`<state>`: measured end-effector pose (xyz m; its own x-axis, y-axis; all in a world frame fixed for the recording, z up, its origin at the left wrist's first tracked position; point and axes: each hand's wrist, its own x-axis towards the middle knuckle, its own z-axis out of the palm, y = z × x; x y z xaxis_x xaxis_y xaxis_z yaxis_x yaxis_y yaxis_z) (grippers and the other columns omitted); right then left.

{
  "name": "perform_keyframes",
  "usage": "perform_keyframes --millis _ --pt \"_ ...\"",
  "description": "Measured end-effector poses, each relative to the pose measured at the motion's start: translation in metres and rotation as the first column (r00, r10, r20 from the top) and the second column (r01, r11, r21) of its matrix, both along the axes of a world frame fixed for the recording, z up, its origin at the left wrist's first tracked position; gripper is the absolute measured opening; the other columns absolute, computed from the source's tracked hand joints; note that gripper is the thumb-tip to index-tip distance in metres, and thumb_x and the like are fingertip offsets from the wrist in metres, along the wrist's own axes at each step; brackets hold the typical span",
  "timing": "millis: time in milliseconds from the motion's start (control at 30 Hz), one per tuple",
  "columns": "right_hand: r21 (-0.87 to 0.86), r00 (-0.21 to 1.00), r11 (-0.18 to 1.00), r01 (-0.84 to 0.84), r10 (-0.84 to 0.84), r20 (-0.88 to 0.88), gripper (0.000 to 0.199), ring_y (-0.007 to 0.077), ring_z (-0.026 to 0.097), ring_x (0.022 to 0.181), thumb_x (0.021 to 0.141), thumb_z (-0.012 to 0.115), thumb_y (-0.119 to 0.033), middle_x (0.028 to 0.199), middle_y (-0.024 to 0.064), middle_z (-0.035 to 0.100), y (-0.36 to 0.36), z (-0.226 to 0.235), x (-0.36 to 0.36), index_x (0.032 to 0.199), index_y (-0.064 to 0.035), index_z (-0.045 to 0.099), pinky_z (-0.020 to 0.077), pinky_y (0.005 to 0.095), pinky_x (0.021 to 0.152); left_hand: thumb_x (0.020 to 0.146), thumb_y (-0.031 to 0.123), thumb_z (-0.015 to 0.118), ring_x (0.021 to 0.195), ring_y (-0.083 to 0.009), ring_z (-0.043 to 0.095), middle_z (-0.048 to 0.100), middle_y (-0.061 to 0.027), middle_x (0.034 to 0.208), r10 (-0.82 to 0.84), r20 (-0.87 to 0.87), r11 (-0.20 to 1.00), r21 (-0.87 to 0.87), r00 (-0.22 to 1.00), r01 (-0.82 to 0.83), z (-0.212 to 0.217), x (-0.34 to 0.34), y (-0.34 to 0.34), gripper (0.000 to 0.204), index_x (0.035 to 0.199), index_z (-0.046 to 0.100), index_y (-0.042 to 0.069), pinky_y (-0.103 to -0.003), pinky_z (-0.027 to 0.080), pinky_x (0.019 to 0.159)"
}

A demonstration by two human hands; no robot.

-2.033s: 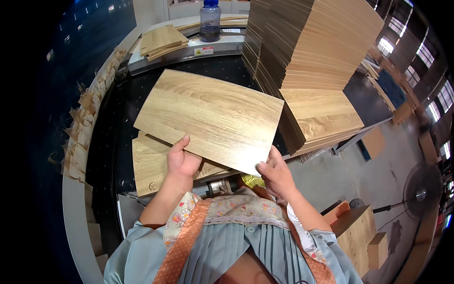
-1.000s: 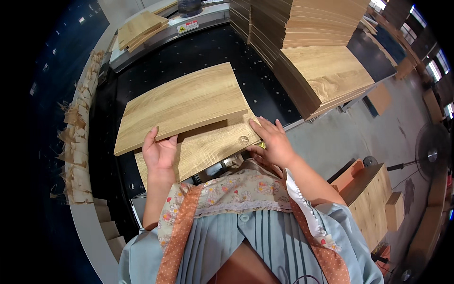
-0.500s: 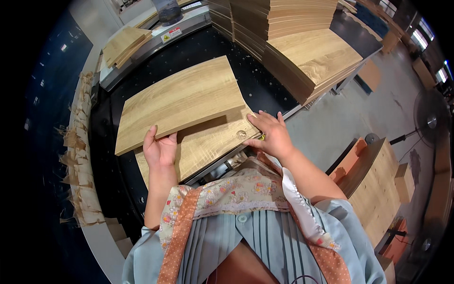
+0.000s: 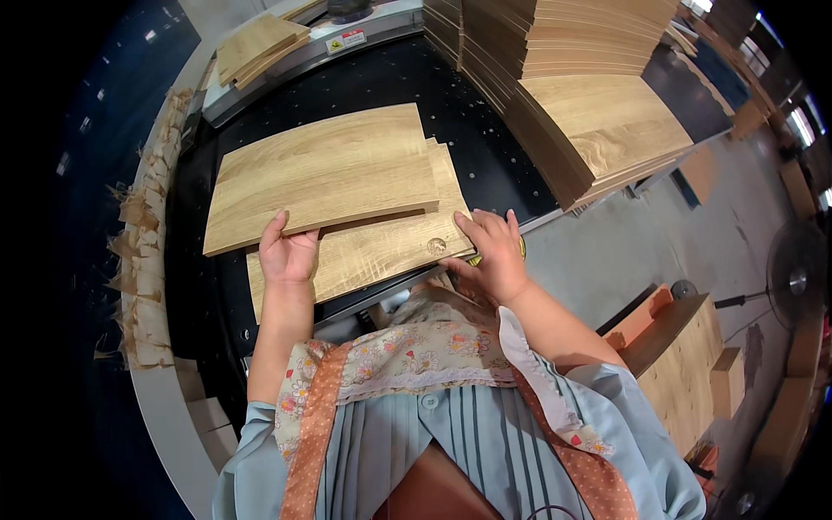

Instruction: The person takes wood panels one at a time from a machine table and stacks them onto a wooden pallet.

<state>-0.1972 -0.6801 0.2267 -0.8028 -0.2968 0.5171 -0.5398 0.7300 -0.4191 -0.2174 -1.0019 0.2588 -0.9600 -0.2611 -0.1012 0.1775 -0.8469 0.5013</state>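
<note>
a black machine table [image 4: 485, 165] with small holes across its top carries everything here. two light oak-grain boards lie on it near the front: the lower board [image 4: 381, 251] flat on the black surface, the upper board [image 4: 325, 173] stacked on it, shifted left and far. a tall stack of boards [image 4: 598, 121] sits on the right side. a few smaller boards [image 4: 256, 43] rest at the far left edge.

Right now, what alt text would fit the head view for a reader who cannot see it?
A person's left hand and right hand press on two overlapping light wood panels, the upper panel partly covering the lower panel, on a black perforated table. A tall stack of similar panels stands to the right.
</note>
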Motion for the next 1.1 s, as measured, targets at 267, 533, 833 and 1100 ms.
perform_keyframes --millis 267,533,833,1100 --pt "0.003 0.984 0.996 -0.09 0.09 -0.155 0.065 0.0313 0.05 0.112 0.07 0.072 -0.045 0.112 0.016 0.054 0.014 -0.018 -0.011 0.121 -0.0078 0.055 0.0305 0.0526 0.098 0.086 0.006 0.055 0.13 -0.0343 0.036 0.042 -0.0165 0.138 -0.033 0.097 0.998 0.051 0.995 0.028 -0.004 -0.008 -0.001 0.051 0.134 0.039 0.001 -0.053 0.026 0.109" --pt "-0.205 0.959 0.938 -0.281 0.279 -0.041 0.057 0.0302 0.052 0.101 0.071 0.071 -0.042 0.101 0.0115 0.057 0.031 -0.011 -0.033 0.111 -0.0055 0.057 0.0363 0.0434 0.091 0.089 0.008 0.051 0.133 -0.0337 0.03 0.032 -0.0209 0.144 0.023 0.167 0.999 -0.027 0.986 -0.019 0.0 -0.013 -0.013 0.055 0.138 0.029 -0.007 -0.048 0.021 0.113" --pt "-0.122 0.929 0.924 -0.361 0.368 0.041 0.084 0.0371 0.038 0.128 0.068 0.069 -0.057 0.127 0.0159 0.051 0.025 -0.031 -0.05 0.131 -0.0072 0.046 0.0182 0.0597 0.108 0.088 0.013 0.056 0.122 -0.0314 0.042 0.044 -0.0204 0.133 -0.117 0.095 0.983 -0.131 0.989 0.129 -0.026 -0.034 -0.068 0.048 0.13 0.041 -0.003 -0.044 0.033 0.103" --pt "-0.111 0.942 0.936 -0.335 0.337 -0.006 0.084 0.0371 0.039 0.127 0.067 0.069 -0.058 0.125 0.0159 0.052 0.024 -0.034 -0.049 0.131 -0.0075 0.046 0.0162 0.0582 0.109 0.09 0.007 0.054 0.124 -0.0324 0.039 0.041 -0.0202 0.136 -0.121 0.07 0.966 -0.222 0.99 0.134 -0.022 -0.036 -0.074 0.048 0.132 0.036 -0.007 -0.045 0.031 0.107"
